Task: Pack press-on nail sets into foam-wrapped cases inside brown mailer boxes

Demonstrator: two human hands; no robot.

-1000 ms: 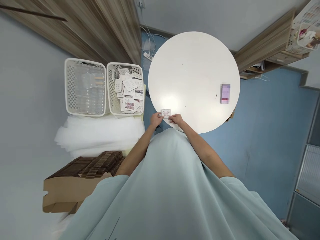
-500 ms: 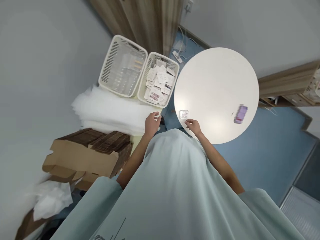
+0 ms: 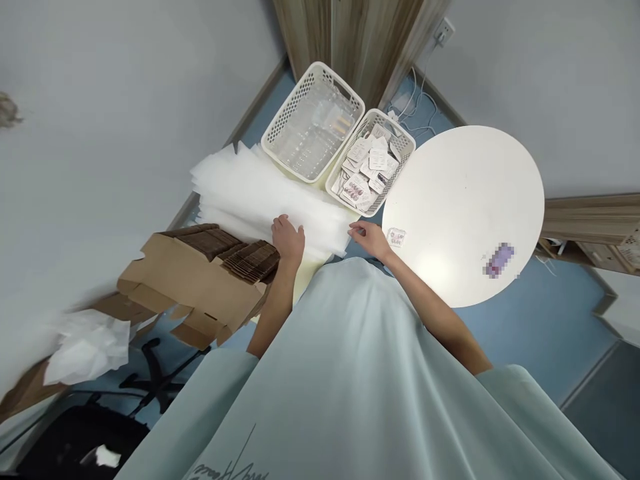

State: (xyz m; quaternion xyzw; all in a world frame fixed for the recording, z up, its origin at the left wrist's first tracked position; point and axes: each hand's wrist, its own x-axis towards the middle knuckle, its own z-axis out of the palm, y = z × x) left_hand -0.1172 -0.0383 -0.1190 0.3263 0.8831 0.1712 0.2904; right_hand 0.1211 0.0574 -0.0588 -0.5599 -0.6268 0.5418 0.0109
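Observation:
A stack of white foam sheets (image 3: 245,183) lies on my left. Over its near edge is my left hand (image 3: 289,240), thumb apart from the fingers, with nothing seen in it. My right hand (image 3: 369,239) is by the right-hand end of the stack, its fingers loosely bent and slightly apart; whether the fingertips touch a sheet I cannot tell. A small clear plastic box (image 3: 397,237) with something pinkish inside sits on the round white table (image 3: 465,187), just right of my right hand.
Behind the sheets stand a white basket (image 3: 270,137) of clear plastic boxes and a smaller basket (image 3: 411,145) full of printed cards. Flattened brown cardboard boxes (image 3: 200,287) stand at the left. A blurred purple object (image 3: 499,260) lies on the table. Cables (image 3: 425,110) run along the floor behind.
My right hand has moved left, away from the clear box towards the foam sheets. My left hand has shifted left over the sheets. The view has turned left.

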